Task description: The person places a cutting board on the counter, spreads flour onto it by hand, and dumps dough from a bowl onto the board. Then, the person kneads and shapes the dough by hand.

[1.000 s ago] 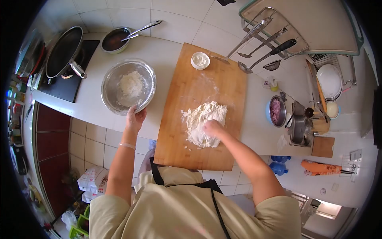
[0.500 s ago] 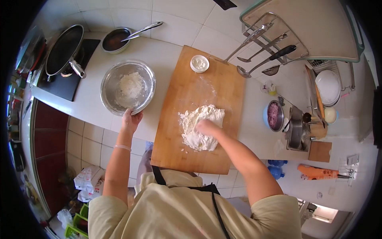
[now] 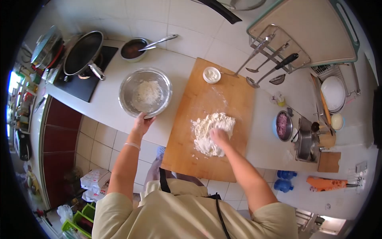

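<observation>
A steel bowl [image 3: 126,91] with white flour inside stands on the counter, left of the wooden board. My left hand [image 3: 142,123] grips its near rim, with the fingers at the edge. On the wooden board [image 3: 191,99] lies a rough, floury mass of dough [image 3: 207,126]. My right hand [image 3: 219,137] rests on the dough with its fingers curled; whether they hold any of it is hidden. Near the board's far edge sits a small white bowl [image 3: 211,75] of white powder.
A black pan [image 3: 82,53] sits on the stove at the left. Beyond the steel bowl is a bowl of dark liquid [image 3: 133,49] with spoons. Ladles [image 3: 286,59] hang at the right, above a bowl of chopped purple food [image 3: 281,126].
The camera view has shifted, so the whole scene sits further right and lower. My right hand has moved slightly over the dough. My left hand remains at the steel bowl's rim.
</observation>
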Available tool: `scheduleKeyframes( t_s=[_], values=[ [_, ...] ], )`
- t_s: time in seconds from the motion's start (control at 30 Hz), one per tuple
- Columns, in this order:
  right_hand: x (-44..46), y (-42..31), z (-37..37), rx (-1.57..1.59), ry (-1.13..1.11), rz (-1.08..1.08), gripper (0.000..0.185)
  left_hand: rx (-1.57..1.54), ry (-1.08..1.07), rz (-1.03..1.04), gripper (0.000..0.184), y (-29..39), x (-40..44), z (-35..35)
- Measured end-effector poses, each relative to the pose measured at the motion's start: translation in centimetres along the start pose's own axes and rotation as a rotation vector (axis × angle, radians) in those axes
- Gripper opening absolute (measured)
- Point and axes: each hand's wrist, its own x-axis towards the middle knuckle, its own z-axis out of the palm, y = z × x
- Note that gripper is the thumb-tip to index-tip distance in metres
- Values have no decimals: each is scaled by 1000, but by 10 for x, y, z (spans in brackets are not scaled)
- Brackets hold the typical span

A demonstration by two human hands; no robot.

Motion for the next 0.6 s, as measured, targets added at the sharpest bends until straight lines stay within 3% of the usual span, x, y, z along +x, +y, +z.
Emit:
scheduleKeyframes(
  t_s=[0.03, 0.13, 0.17, 0.2, 0.23, 0.33, 0.4, 0.5, 0.6],
  values=[
    [-18, 3, 7, -40, 61, -139, 31, 47, -10, 15, 30, 1, -5, 5],
    [-11, -8, 15, -111, 6, -31, 27, 276, -100, 199, 33, 9, -62, 48],
    [-11, -20, 2, -71, 107, -10, 22, 284, -103, 207, 33, 17, -69, 52],
    [-15, -33, -13, -34, 204, 15, 19, 530, -129, 263, 35, 22, -72, 54],
    [-19, -51, -29, 84, 327, -119, 18, 775, -160, 320, 37, 26, -76, 61],
    [-25, -118, -72, 333, 625, -482, 14, 747, -254, 223, 38, 33, -129, 116],
    [-13, -148, -92, 269, 736, -677, 30, 665, -367, 110, 37, 27, -134, 130],
    [14, -170, -106, 174, 744, -696, 43, 705, -434, 137, 39, 8, -156, 153],
    [29, -175, -108, 280, 948, -516, 51, 677, -493, 49, 41, -4, -175, 171]
  ],
)
